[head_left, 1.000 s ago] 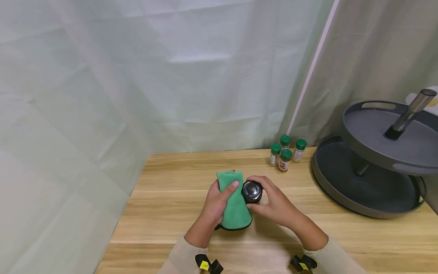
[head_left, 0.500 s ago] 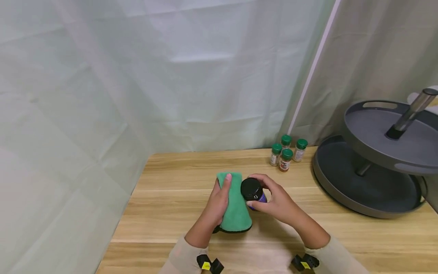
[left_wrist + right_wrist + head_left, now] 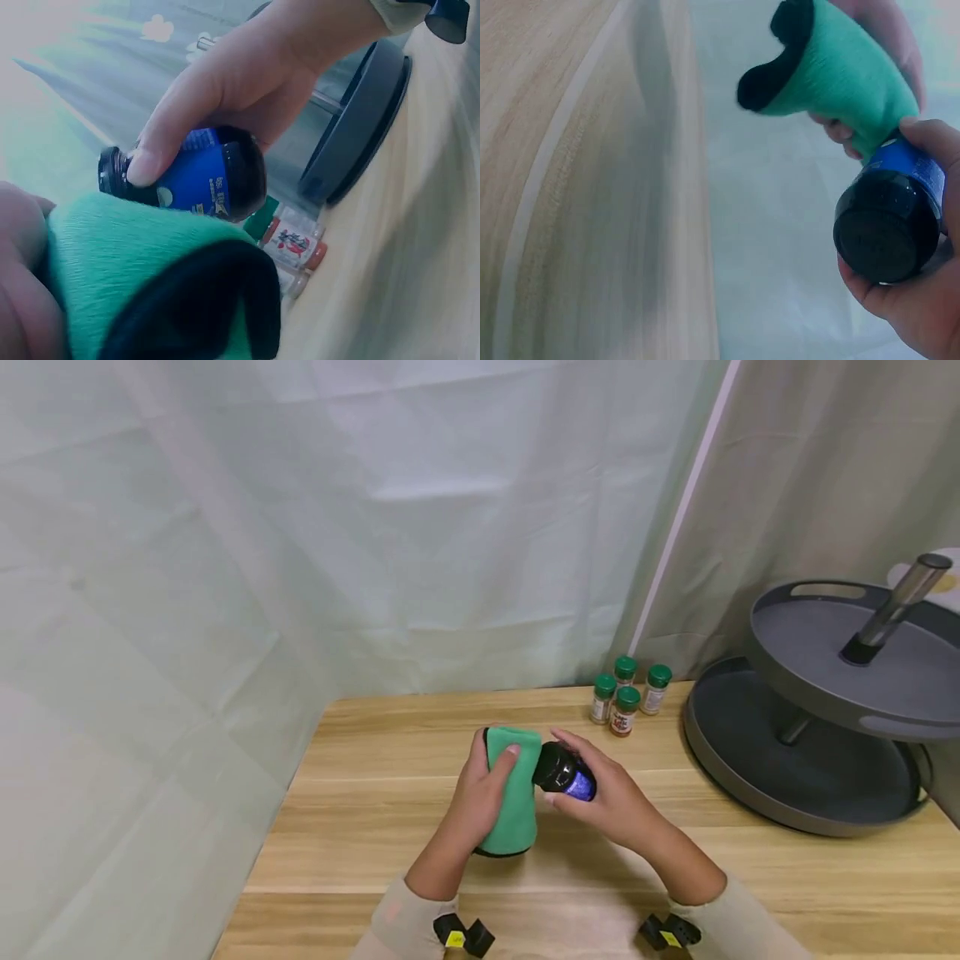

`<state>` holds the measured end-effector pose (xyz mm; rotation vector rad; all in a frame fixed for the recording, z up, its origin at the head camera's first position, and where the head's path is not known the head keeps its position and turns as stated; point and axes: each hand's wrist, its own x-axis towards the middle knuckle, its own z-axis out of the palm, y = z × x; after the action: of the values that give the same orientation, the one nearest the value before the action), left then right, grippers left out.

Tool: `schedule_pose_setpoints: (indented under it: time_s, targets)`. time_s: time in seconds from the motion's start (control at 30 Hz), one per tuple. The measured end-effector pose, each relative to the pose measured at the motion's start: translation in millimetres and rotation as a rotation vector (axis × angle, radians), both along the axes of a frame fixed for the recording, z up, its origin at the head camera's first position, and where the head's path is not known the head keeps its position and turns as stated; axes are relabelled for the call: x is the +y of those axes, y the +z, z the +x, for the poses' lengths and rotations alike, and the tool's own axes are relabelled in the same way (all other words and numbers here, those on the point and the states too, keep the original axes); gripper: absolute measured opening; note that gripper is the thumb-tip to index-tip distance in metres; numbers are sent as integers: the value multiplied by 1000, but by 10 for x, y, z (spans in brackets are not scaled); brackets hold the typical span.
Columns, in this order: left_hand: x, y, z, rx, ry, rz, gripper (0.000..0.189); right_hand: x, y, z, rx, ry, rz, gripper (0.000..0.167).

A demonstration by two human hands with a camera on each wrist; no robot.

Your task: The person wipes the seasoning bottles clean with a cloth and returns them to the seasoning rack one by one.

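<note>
My left hand (image 3: 480, 789) grips a folded green cloth (image 3: 517, 810) with a black edge, thumb lying over its front. In my right hand (image 3: 611, 793) is a small dark jar (image 3: 562, 768) with a blue label, pinched between thumb and fingers. The jar is tilted, its black lid end towards the cloth and right at the cloth's side. From the left wrist view, the blue label (image 3: 196, 180) faces the camera and the thumb presses near the lid. The right wrist view shows the jar's dark round base (image 3: 877, 240), with the green cloth (image 3: 847, 75) beyond it.
Several spice jars (image 3: 622, 712) with green caps stand at the back of the wooden table (image 3: 360, 827). To their right is a grey two-tier round tray (image 3: 750, 806) with a metal post. Pale curtains (image 3: 450, 527) hang behind the table.
The jar has turned from lid facing up to lying tilted, so its blue label now shows. The left hand has shifted the cloth and turned it slightly against the lid end.
</note>
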<state>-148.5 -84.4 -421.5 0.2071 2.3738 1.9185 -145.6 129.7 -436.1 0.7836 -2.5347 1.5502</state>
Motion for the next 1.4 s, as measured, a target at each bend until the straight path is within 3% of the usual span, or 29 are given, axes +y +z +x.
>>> schedule_pose_setpoints:
  time_s: [0.17, 0.37, 0.67, 0.93, 1.13, 1.4]
  targets:
    - [41, -24, 20, 51, -4, -61, 54, 0, -7, -16, 21, -44, 29, 67]
    - [85, -67, 28, 122, 24, -117, 54, -4, -13, -8, 60, -71, 51, 68]
    - [114, -90, 40, 208, 50, -138, 50, -8, -37, -32, 26, -65, 72, 66]
    - [129, -89, 63, 215, 63, -173, 53, -20, -75, -39, -15, -78, 135, 70]
    - [130, -76, 72, 197, 56, -182, 52, -34, -115, -40, 41, -73, 266, 64]
    - [86, -95, 35, 154, 57, -161, 55, -46, -70, -3, 119, -26, 302, 62]
